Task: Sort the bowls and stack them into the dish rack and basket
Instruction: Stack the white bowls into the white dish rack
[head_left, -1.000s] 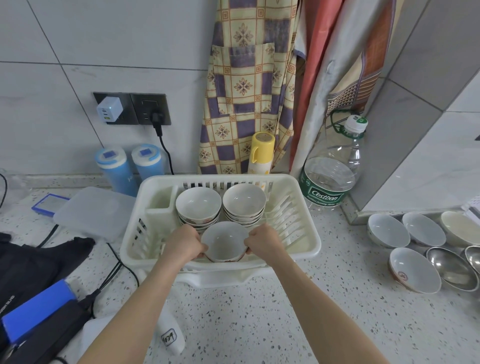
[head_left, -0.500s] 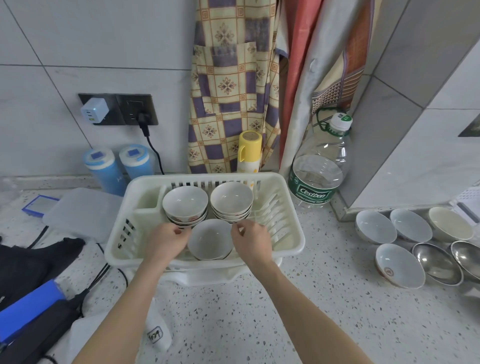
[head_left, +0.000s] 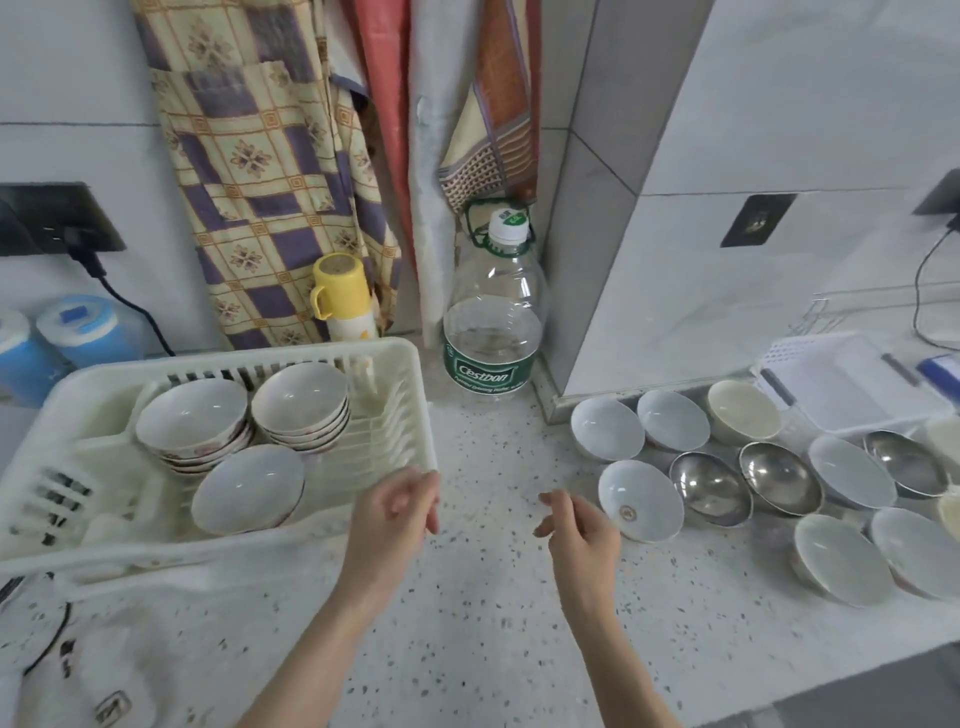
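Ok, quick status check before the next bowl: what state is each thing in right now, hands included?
left hand: empty, fingers loosely curled
right hand: empty, fingers loosely curled
dish rack: holds two bowl stacks and a single bowl
single bowl: tilted in the rack's front
ceramic bowl with emblem: upright on the counter, unsorted
steel bowls: upright on the counter, unsorted
water bottle: capped, upright

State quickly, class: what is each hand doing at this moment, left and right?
Left hand: open, fingers loosely curled, holding nothing, beside the dish rack.
Right hand: open, fingers loosely curled, holding nothing, near the white bowl.
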